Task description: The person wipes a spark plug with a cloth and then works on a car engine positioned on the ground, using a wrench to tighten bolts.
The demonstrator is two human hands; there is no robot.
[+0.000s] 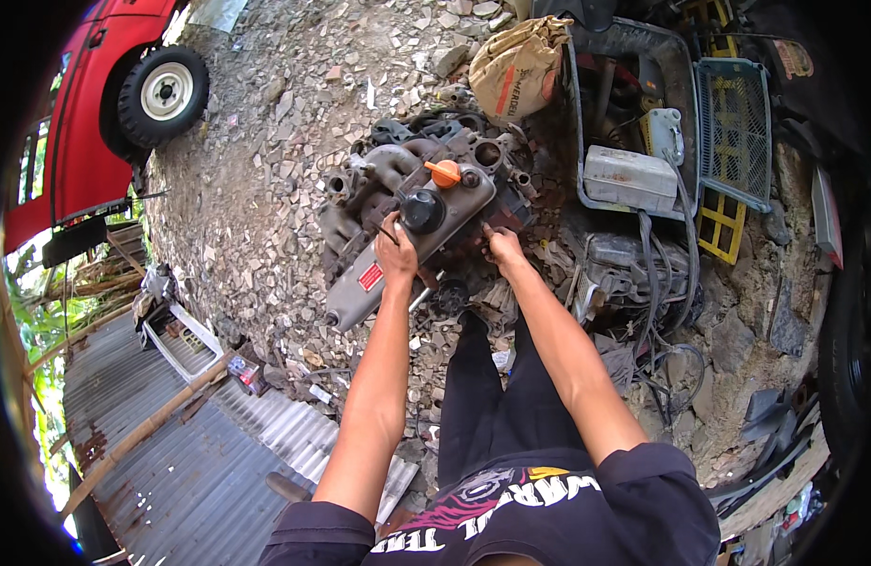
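An engine [426, 226] with a grey rocker cover [364, 278], a black round cap [422, 212], an orange oil cap [444, 174] and curved metal manifold pipes [388, 170] lies on the rubble ground. My left hand [396, 247] is closed at the cover's left edge beside the black cap, around a thin dark piece I cannot make out. My right hand [501, 243] has its fingers curled at the engine's right side; what they grip is hidden. A silver metal bar [421, 294] sticks out below the engine.
A red vehicle [58, 151] stands upper left. Corrugated metal sheets [171, 453] lie lower left. At right are a plastic tub [586, 57] holding parts, a paper sack [515, 66], a grey crate [732, 141], tangled hoses [690, 274] and broken stone. My legs are below the engine.
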